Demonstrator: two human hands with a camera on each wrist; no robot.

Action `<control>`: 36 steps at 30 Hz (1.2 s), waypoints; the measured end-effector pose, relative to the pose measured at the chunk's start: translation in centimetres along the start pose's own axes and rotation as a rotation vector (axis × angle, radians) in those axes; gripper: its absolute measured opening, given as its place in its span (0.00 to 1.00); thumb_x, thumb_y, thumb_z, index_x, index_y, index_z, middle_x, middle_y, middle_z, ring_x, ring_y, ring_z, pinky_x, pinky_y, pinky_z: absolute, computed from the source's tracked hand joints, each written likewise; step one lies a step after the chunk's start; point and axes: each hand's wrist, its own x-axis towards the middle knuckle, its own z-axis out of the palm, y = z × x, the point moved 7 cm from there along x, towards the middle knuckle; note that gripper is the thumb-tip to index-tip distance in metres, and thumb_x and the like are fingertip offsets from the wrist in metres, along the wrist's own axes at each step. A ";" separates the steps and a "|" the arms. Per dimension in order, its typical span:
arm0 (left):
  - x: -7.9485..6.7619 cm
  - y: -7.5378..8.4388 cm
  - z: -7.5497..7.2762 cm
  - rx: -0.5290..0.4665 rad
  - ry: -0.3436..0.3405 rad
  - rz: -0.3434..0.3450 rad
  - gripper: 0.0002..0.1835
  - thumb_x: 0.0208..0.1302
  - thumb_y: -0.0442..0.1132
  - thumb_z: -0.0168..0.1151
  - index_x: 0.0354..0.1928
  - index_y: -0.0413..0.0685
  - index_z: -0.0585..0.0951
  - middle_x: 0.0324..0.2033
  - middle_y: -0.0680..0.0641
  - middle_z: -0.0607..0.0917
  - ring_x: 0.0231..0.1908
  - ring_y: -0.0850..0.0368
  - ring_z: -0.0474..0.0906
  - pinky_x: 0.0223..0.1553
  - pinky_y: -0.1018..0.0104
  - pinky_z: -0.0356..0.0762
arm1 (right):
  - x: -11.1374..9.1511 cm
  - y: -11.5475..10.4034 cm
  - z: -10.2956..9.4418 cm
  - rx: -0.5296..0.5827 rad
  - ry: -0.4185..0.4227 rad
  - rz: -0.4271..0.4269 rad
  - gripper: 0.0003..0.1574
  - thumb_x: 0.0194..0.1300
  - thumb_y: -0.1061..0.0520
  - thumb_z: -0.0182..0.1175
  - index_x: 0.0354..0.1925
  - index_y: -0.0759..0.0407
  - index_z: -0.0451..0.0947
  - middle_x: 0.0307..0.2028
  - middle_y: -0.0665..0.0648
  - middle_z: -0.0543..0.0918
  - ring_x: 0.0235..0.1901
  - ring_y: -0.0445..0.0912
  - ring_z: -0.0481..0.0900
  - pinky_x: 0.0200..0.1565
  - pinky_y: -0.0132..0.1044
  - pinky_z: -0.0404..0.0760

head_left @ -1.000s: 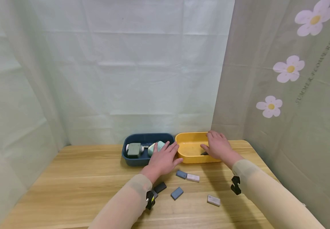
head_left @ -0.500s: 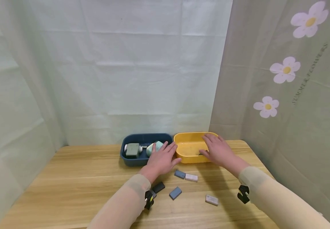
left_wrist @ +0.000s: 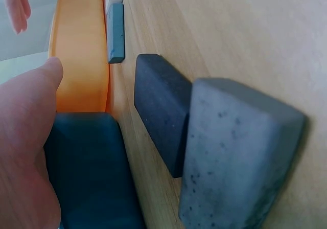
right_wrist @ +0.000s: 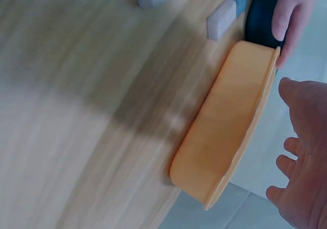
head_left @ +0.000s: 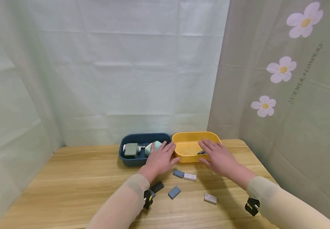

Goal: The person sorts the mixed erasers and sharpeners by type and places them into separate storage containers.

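My left hand [head_left: 160, 159] reaches over the front right of a navy bin [head_left: 134, 163], fingers straight and spread, holding nothing. A mint-coloured item [head_left: 151, 149] in that bin is partly hidden behind its fingers. Left of it lies a boxy grey-green item with white ends [head_left: 131, 150]. Over the front right of a yellow bin [head_left: 188, 148] is my right hand [head_left: 219, 160], fingers extended and nothing in them. Beside its fingertips a small dark piece [head_left: 201, 152] lies inside the bin. In the right wrist view, the right palm stands beyond the yellow bin's rim [right_wrist: 245, 142].
Small rectangular blocks lie on the wooden table: a blue-grey block [head_left: 178, 173] touching a whitish block [head_left: 190, 176], another blue block [head_left: 174, 192], and a light grey block [head_left: 210, 198]. A black block [left_wrist: 161, 109] leans against a speckled grey block [left_wrist: 235, 152] below the left forearm.
The right hand has drawn back from the yellow bin's right rim toward the front, uncovering more of the bin and the dark piece. The left hand keeps its place over the navy bin.
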 end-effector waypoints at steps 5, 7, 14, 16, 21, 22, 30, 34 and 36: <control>0.0 0.0 0.0 -0.003 -0.001 -0.002 0.43 0.84 0.71 0.47 0.89 0.58 0.60 0.88 0.55 0.56 0.87 0.46 0.48 0.80 0.24 0.39 | -1.3 -0.9 -0.1 0.007 0.009 -0.031 0.47 0.76 0.44 0.73 0.80 0.64 0.71 0.77 0.66 0.75 0.75 0.65 0.74 0.73 0.68 0.70; 0.0 0.0 0.0 -0.004 0.003 -0.002 0.43 0.84 0.71 0.47 0.89 0.58 0.61 0.88 0.55 0.56 0.87 0.46 0.49 0.80 0.24 0.40 | -1.7 -1.1 0.0 0.010 0.012 -0.040 0.46 0.75 0.44 0.74 0.80 0.63 0.72 0.77 0.66 0.75 0.75 0.65 0.74 0.73 0.68 0.70; 0.0 0.0 -0.1 -0.006 0.002 -0.001 0.43 0.84 0.72 0.46 0.89 0.59 0.60 0.88 0.55 0.56 0.87 0.46 0.49 0.80 0.24 0.40 | -3.2 -1.6 0.0 0.032 0.012 -0.069 0.45 0.75 0.44 0.73 0.80 0.61 0.73 0.77 0.65 0.75 0.75 0.63 0.75 0.72 0.69 0.71; 0.0 0.0 -0.1 -0.008 0.001 0.000 0.43 0.84 0.72 0.46 0.89 0.59 0.60 0.88 0.55 0.56 0.87 0.46 0.49 0.80 0.24 0.40 | -3.7 -1.8 0.0 0.036 0.010 -0.079 0.45 0.76 0.43 0.73 0.80 0.61 0.73 0.77 0.65 0.76 0.75 0.63 0.75 0.71 0.69 0.72; 0.0 0.0 -0.2 -0.017 -0.003 0.001 0.43 0.84 0.71 0.46 0.89 0.58 0.60 0.88 0.55 0.56 0.87 0.46 0.49 0.80 0.23 0.40 | -5.1 -2.3 0.1 0.017 -0.007 -0.106 0.44 0.77 0.41 0.71 0.80 0.59 0.73 0.77 0.64 0.76 0.74 0.62 0.75 0.71 0.68 0.73; 0.0 0.0 -0.2 -0.019 -0.003 0.001 0.43 0.84 0.71 0.46 0.89 0.58 0.61 0.88 0.55 0.56 0.87 0.46 0.48 0.80 0.23 0.40 | -5.4 -2.3 0.1 0.018 -0.014 -0.108 0.44 0.77 0.41 0.71 0.80 0.59 0.73 0.77 0.64 0.75 0.75 0.62 0.75 0.71 0.68 0.72; -0.1 0.0 -0.3 -0.019 -0.010 -0.011 0.43 0.84 0.71 0.47 0.89 0.59 0.60 0.88 0.55 0.56 0.87 0.46 0.48 0.80 0.24 0.39 | -7.2 -2.4 0.2 0.059 -0.053 -0.109 0.46 0.77 0.38 0.70 0.80 0.59 0.73 0.78 0.64 0.74 0.75 0.63 0.74 0.71 0.71 0.71; -0.1 0.0 -0.3 -0.020 -0.006 -0.010 0.42 0.84 0.71 0.47 0.89 0.59 0.60 0.88 0.55 0.57 0.87 0.46 0.48 0.80 0.24 0.38 | -8.1 -2.6 0.1 0.065 -0.073 -0.108 0.46 0.76 0.37 0.70 0.79 0.60 0.74 0.77 0.64 0.75 0.75 0.62 0.74 0.72 0.70 0.70; -0.1 0.0 -0.2 -0.015 -0.006 -0.012 0.43 0.84 0.71 0.47 0.89 0.59 0.60 0.88 0.55 0.56 0.87 0.46 0.48 0.80 0.24 0.38 | -8.4 -2.8 0.1 0.069 -0.080 -0.111 0.45 0.76 0.38 0.70 0.79 0.60 0.74 0.77 0.64 0.76 0.75 0.62 0.74 0.72 0.70 0.70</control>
